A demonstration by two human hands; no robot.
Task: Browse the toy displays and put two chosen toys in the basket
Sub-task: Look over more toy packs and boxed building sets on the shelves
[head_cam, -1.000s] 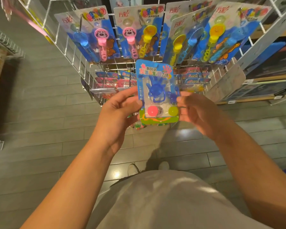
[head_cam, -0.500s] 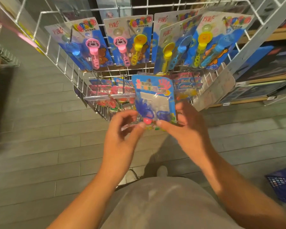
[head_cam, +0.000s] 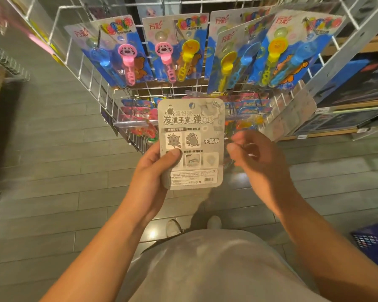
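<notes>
Toy card (head_cam: pixel 191 136), grey back showing, gripped at its left edge by left hand (head_cam: pixel 153 171); right hand (head_cam: pixel 255 158) loosely curled, just beside.

The light is warm and a bit dim, and it shines down from above, making a bright spot on the floor (head_cam: pixel 153 233) at the lower middle. The right hand (head_cam: pixel 254 155) and the left edge of the frame look smeared and blurry. Straight lines bend near the edges, and the right side is dark.
</notes>
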